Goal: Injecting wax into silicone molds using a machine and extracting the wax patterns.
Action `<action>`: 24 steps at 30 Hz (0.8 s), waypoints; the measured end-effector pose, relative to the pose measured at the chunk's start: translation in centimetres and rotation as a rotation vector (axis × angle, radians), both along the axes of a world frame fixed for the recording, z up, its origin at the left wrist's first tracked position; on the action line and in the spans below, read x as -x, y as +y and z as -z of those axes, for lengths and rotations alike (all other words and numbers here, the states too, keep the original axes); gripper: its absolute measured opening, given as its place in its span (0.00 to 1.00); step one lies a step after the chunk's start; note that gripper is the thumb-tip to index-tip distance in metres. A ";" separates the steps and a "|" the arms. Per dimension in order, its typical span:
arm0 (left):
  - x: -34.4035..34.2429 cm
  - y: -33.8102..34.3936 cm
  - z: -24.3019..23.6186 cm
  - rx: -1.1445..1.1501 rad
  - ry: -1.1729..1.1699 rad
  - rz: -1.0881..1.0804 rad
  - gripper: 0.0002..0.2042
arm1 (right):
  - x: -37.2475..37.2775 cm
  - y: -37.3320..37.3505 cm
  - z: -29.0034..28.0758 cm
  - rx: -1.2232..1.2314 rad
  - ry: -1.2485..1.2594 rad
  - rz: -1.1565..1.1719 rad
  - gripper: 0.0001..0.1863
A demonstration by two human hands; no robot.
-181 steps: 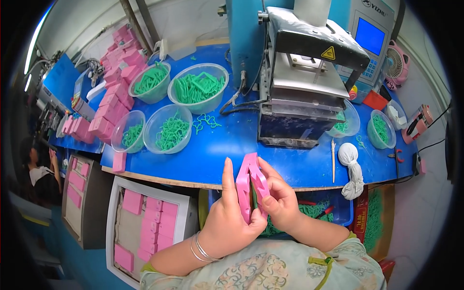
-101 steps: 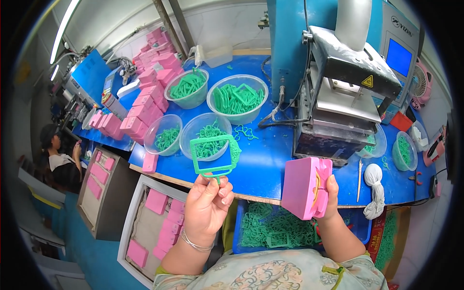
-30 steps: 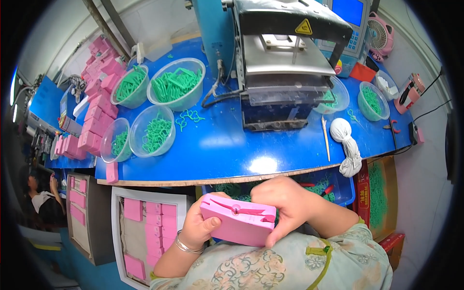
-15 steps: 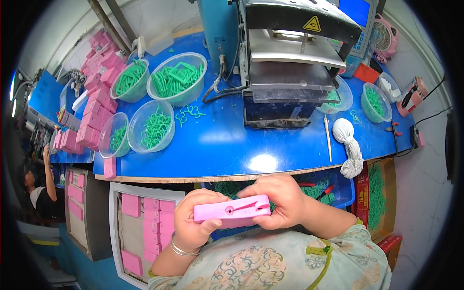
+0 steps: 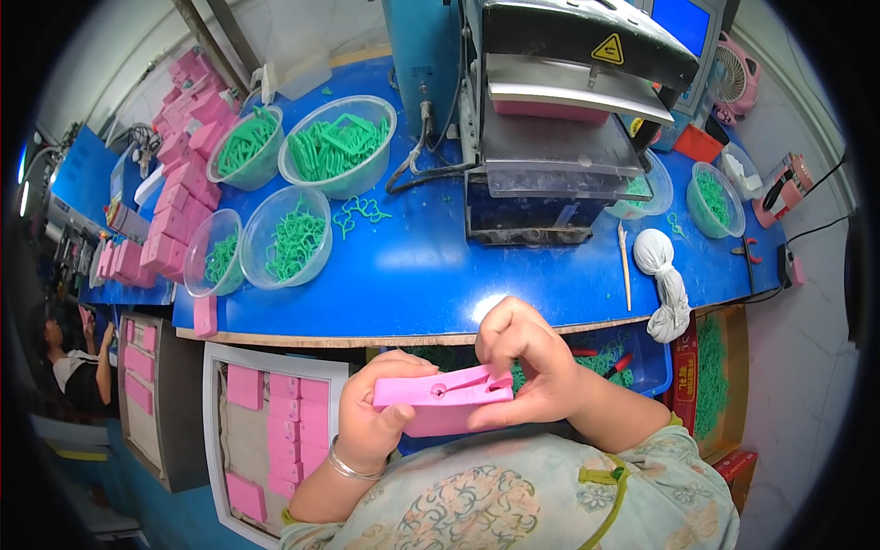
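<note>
A pink rubber mould (image 5: 449, 405) is held in front of my torso, over the table's front edge. A small round hole and a long slit show on its top face, and the slit gapes toward its right end. My left hand (image 5: 368, 403) is closed around the mould's left end, thumb along the near side. At the right end my right hand (image 5: 536, 367) pinches it, thumb on the near side and bent fingers raised over the slit. Anything inside the slit is hidden.
A press machine (image 5: 559, 170) stands at the back of the blue table (image 5: 412, 289). Bowls of green pieces (image 5: 337, 151) and a stack of pink moulds (image 5: 179, 206) are to the left. A white cloth bundle (image 5: 662, 284) lies right; a tray (image 5: 225, 431) holds moulds lower left.
My right hand has risen, its fingers now bent above the mould's right end. The mould has tilted slightly, and my left hand keeps its hold. A pink block now shows in the press.
</note>
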State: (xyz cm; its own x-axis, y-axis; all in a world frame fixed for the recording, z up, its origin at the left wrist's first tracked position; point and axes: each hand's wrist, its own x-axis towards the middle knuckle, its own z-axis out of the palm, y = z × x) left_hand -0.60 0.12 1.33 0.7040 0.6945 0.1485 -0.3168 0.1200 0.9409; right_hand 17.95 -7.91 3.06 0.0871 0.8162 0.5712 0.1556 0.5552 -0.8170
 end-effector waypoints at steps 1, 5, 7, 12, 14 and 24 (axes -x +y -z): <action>0.1 0.1 0.0 -0.038 -0.007 0.012 0.23 | -0.1 0.0 -0.2 0.001 -0.001 0.000 0.18; 0.1 -0.1 -0.1 -0.115 0.014 0.028 0.22 | -0.7 0.0 -0.1 0.087 -0.114 -0.118 0.18; -0.1 -0.4 -0.2 -0.161 0.031 -0.009 0.23 | -0.9 0.3 0.6 -0.008 -0.219 -0.080 0.20; -0.4 -0.2 -0.6 -0.341 -0.014 -0.084 0.22 | -0.4 0.5 1.3 0.079 0.029 -0.003 0.19; -0.5 -0.1 -1.0 -0.386 -0.071 -0.100 0.22 | -1.2 0.0 2.0 0.186 -0.039 -0.116 0.23; -1.7 -0.5 -1.6 -0.756 0.200 -0.198 0.18 | -1.2 -1.2 1.2 -0.053 -0.217 0.215 0.22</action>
